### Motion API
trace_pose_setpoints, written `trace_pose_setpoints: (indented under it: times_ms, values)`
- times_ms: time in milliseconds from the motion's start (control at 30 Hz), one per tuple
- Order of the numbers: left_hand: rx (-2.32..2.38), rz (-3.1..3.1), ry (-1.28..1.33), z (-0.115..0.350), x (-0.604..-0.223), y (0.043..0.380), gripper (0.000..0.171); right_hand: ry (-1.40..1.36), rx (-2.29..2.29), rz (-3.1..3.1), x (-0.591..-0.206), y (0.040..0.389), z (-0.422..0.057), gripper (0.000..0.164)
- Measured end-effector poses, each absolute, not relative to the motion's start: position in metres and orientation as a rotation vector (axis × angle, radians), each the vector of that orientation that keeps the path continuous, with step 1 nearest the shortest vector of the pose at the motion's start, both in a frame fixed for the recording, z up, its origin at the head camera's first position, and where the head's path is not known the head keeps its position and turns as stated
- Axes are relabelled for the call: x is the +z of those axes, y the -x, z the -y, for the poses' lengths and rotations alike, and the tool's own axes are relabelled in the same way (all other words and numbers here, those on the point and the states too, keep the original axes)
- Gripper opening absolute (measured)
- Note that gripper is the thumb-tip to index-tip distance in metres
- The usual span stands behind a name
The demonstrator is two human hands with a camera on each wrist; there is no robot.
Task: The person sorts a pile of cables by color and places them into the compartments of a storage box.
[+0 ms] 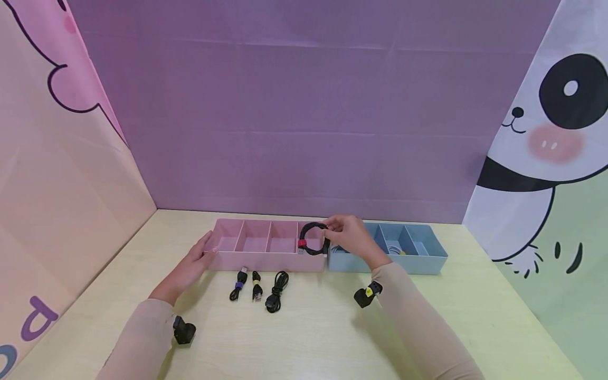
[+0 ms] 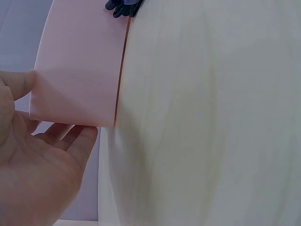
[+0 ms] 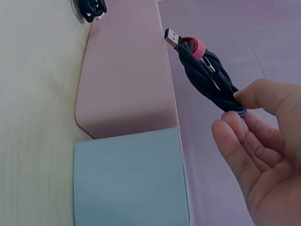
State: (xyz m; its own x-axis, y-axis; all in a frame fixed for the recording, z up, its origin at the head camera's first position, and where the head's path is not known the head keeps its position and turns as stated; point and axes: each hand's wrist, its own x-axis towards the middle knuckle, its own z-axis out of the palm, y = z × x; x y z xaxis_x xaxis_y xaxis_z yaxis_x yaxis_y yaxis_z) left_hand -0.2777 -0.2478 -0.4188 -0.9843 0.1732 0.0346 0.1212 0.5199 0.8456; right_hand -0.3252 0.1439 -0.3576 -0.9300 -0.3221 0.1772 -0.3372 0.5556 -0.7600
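Observation:
My right hand (image 1: 353, 235) pinches a coiled black USB cable (image 1: 304, 248) between thumb and fingers, over the right end of the pink divided box (image 1: 271, 262). A red strap (image 3: 200, 47) binds the coil, and its metal USB plug (image 3: 171, 36) points away from the hand. At the box's other end, my left hand (image 1: 192, 264) rests against the left wall; its thumb (image 2: 23, 84) lies at the top edge, the fingers along the end. The left compartments of the pink box look bare, while the right one is partly hidden behind the coil.
In front of the pink box lie three bundled black cables, one purple-tied (image 1: 239, 284), one yellow-tied (image 1: 257, 286), one black-tied (image 1: 277, 292). A blue divided box (image 1: 389, 264) adjoins it on the right, holding white cable (image 1: 395, 249). Behind stands a purple backdrop (image 1: 304, 116).

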Motion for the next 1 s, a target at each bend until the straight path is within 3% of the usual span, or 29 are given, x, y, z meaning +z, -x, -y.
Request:
trace_pose_setpoints:
  times_ms: [1000]
  values:
    - [1.475, -2.685, -0.232, 0.247, -0.417, 0.277, 0.073, -0.462, 1.357, 2.740, -0.364, 0.341, -0.138, 0.025]
